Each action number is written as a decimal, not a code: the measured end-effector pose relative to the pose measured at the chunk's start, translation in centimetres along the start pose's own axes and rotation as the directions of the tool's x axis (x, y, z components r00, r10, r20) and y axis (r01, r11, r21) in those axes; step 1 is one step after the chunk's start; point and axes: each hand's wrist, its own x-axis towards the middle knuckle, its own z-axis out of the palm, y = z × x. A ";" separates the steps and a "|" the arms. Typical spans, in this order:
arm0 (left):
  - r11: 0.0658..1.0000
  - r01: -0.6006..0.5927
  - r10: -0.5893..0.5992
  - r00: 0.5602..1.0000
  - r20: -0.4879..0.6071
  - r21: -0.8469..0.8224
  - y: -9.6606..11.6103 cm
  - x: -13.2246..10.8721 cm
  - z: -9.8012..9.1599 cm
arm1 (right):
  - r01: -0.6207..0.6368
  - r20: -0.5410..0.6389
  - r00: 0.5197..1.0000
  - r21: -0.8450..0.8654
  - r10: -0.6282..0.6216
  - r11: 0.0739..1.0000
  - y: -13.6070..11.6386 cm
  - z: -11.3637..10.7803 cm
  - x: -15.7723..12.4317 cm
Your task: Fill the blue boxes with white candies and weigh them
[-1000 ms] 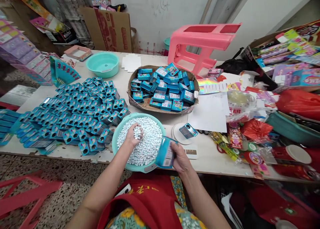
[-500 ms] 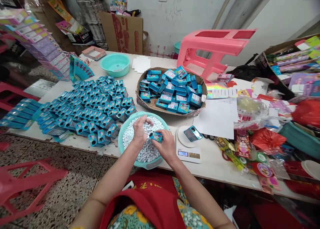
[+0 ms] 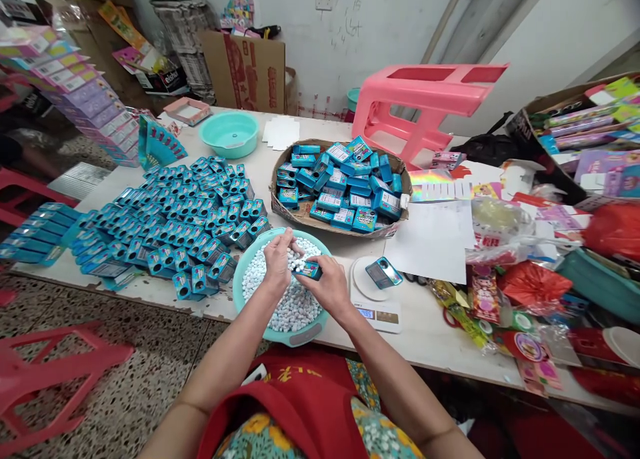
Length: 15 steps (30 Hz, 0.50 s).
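My right hand [image 3: 330, 284] grips a small blue candy box [image 3: 309, 270] over a turquoise basin [image 3: 240, 292] of white candies [image 3: 290, 311]. Close beside it, my left hand [image 3: 278, 262] has its fingers curled round some of the white candies, at the end of the box. To the right, a similar blue box [image 3: 383, 273] stands on the round pan of a white kitchen scale [image 3: 389, 317] with a lit display. Behind the basin, a cut-down cardboard carton [image 3: 300, 220] holds many blue boxes [image 3: 345, 185], lying in a jumble.
Many blue boxes with round holes [image 3: 170, 212] stand in rows on the left of the table. An empty turquoise basin [image 3: 230, 133] sits farther back. A pink stool [image 3: 425, 89] lies behind the carton. White paper [image 3: 430, 242] and packaging clutter fill the right side.
The box in my right hand has moved slightly down and left, closer against my left fingers. The whole view has shifted a little; both hands stay over the basin.
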 end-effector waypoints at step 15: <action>0.996 0.027 -0.025 1.000 0.016 -0.090 0.7 0.8 0.3 | -0.028 0.001 1.000 0.077 0.028 0.997 0.2 -0.2 1.2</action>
